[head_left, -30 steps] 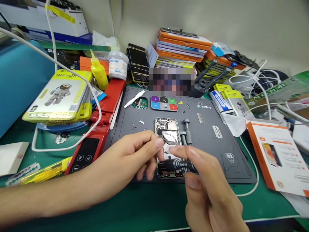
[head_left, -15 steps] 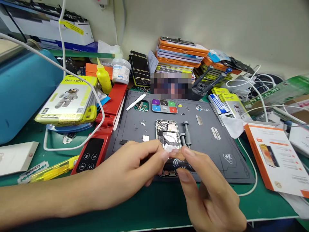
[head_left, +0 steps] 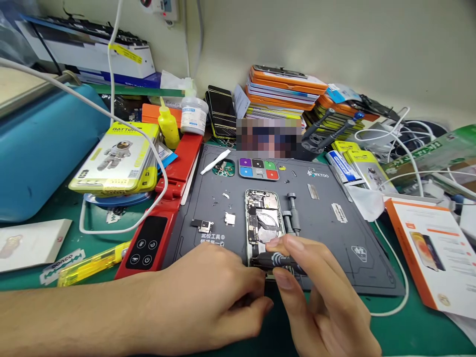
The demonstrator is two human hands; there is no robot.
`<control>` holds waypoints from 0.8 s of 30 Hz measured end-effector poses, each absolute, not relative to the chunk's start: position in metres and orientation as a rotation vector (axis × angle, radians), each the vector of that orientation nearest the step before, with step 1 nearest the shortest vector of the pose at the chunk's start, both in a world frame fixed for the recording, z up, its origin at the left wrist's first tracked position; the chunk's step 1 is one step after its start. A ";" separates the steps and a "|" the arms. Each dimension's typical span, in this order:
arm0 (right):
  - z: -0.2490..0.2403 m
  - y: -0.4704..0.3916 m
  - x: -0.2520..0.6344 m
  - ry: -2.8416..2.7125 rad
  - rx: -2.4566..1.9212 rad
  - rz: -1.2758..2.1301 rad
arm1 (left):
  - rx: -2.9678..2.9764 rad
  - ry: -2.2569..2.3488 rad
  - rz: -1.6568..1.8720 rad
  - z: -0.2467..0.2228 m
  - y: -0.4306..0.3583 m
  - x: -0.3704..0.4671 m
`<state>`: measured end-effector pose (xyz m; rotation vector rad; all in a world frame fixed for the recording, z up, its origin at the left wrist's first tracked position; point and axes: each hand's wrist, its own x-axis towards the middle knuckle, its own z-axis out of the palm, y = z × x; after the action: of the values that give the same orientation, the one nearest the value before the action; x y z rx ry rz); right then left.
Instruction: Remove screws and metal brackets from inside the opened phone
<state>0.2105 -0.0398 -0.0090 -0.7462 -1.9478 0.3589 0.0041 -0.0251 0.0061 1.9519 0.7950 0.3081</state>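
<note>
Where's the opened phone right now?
In the head view, the opened phone lies near the centre on the dark mat, just left of two gray tools, its lower end partly hidden by the left hand and right hand.

The fingertips of the left hand [head_left: 219, 295] are curled out of sight beneath it, so whatever they may hold cannot be told, while that hand and the dark tool [head_left: 273, 259] partly cover the lower end of the phone [head_left: 264, 230], and the tool's right end is lost behind the fingers of the right hand [head_left: 323, 292], itself cut off below. Pixels blur a patch [head_left: 268, 138] beyond the mat [head_left: 320, 223], whose white lettering [head_left: 212, 238] is partly hidden by the left hand, and the specks [head_left: 214, 204] above it are too small to identify. The left edge crops the forearm [head_left: 74, 322] and a white box [head_left: 31, 243]
</note>
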 end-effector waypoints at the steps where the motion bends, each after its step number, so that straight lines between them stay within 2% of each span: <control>1: -0.009 -0.041 0.210 -1.928 -0.761 0.364 | 1.960 0.797 0.295 0.006 -0.025 0.004; 9: -0.009 -0.044 0.209 -1.906 -0.783 0.417 | 2.020 0.802 0.280 0.007 -0.025 0.005; 24: -0.018 -0.043 0.210 -1.966 -0.787 0.279 | 2.048 0.779 0.326 0.001 -0.025 0.001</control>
<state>0.2100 -0.0434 -0.0179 -0.7874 -1.9656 0.2788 0.0006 -0.0245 0.0013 2.0479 0.7790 0.3261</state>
